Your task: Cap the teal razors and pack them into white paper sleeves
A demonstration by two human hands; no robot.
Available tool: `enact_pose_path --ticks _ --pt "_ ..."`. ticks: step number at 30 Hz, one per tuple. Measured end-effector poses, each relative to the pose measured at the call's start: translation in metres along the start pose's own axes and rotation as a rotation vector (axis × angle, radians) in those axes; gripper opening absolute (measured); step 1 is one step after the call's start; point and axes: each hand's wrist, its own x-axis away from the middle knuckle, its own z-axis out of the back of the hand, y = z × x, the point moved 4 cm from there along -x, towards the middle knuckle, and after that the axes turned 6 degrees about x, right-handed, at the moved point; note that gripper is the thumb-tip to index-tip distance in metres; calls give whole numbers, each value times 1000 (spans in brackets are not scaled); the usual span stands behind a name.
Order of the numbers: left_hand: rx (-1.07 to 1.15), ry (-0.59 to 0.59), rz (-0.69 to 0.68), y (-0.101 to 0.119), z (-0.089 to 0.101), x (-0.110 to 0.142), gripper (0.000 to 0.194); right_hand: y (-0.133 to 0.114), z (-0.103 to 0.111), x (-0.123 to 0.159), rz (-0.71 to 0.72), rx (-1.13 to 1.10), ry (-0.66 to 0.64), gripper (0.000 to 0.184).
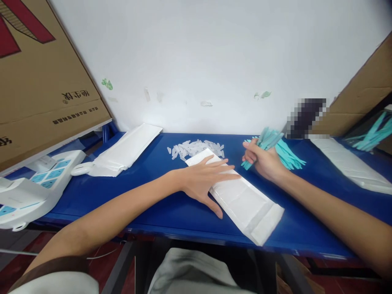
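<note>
Clenched fingers of the right hand grasp a bundle of teal strips, while the left hand grasps nothing: it is laid with spread fingers across the white packet. Whether the left palm presses or only rests, I cannot tell.

As I judge, the step in hand is the sorting or gathering of the strips, with the packet steadied by the other hand. The next move would call, I think, for a firm hold on the bundle, so that no thin strip slips out, and for the packet to be kept from turning.

The packet lies flat on the blue desk, right of its middle. Its long axis goes diagonally, from the far left to the near right. The narrow end with the folded flap points toward the near edge of the desk and comes close to it; the other end points toward the far edge, where a heap of small whitish pieces lies.

The bundle stands tilted in the fist: its longer part points up, toward the far edge and a little to the right, and its short lower ends come out to the left, below the fingers. Just beside this hand, to the right, a loose pile of teal strips lies near the far edge.
</note>
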Motion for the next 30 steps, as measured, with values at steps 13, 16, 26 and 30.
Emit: enact_pose_path --ticks 13,16,26,30 --pt "-201 69 -93 48 -8 10 105 -21 0 3 57 468 -169 50" --pt "-270 93 -52 50 0 17 102 -22 4 3 64 593 -191 52" --pt "-441 155 502 -5 35 48 86 -22 -2 12 298 1205 -417 31" --pt "-423 177 540 -6 32 45 82 -9 2 9 297 1356 -456 28"
